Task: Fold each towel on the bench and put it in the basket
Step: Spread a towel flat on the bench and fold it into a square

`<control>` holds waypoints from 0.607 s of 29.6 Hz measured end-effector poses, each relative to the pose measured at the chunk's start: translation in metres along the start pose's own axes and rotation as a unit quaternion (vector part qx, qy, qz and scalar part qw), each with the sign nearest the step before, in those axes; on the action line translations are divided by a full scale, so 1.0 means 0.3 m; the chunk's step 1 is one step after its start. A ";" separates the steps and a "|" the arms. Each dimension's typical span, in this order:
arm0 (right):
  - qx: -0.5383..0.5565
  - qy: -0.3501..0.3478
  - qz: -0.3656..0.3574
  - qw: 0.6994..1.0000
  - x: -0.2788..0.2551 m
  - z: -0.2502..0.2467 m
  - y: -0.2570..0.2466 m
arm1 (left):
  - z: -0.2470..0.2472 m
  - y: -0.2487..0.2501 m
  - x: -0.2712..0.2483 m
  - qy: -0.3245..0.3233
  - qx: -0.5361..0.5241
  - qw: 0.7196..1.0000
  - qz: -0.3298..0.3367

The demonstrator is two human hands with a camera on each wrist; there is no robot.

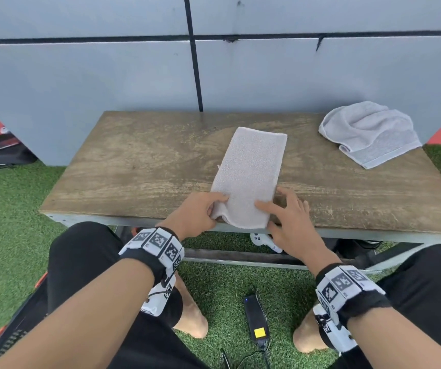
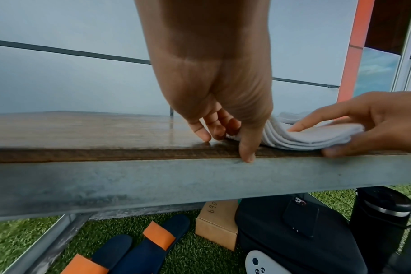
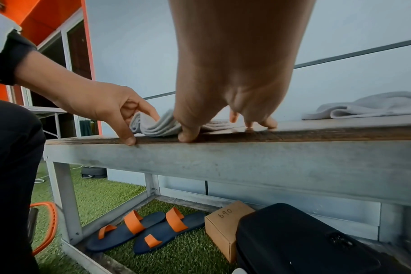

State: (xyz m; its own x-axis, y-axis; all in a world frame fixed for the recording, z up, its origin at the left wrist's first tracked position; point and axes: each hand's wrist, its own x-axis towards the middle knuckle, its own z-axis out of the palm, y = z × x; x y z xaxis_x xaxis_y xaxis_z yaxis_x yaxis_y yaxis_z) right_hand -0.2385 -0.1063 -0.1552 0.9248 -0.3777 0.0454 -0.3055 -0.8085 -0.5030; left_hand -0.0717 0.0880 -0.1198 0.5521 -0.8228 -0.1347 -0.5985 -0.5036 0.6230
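Grey wall panels (image 1: 81,75) back a worn wooden bench (image 1: 134,166) on green turf (image 1: 9,209).

"690" handwritten on cardboard box (image 3: 225,225)

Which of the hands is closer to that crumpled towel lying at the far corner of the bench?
The right hand. It rests at the right near corner of the folded towel, on the crumpled towel's side. The left hand pinches the folded towel's left near corner, farther away.
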 end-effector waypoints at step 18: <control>0.337 0.052 0.008 0.940 -0.003 -0.155 -0.059 | -0.027 0.061 0.019 0.003 -0.187 0.982 -0.025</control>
State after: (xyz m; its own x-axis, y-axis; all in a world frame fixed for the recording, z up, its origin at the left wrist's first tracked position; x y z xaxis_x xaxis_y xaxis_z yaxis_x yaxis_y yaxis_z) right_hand -0.2445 -0.1125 -0.1062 0.8831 -0.4584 0.0998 -0.0736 -0.3454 -0.9356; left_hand -0.0748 0.0763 -0.1029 0.5793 -0.7976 -0.1679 -0.3163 -0.4098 0.8556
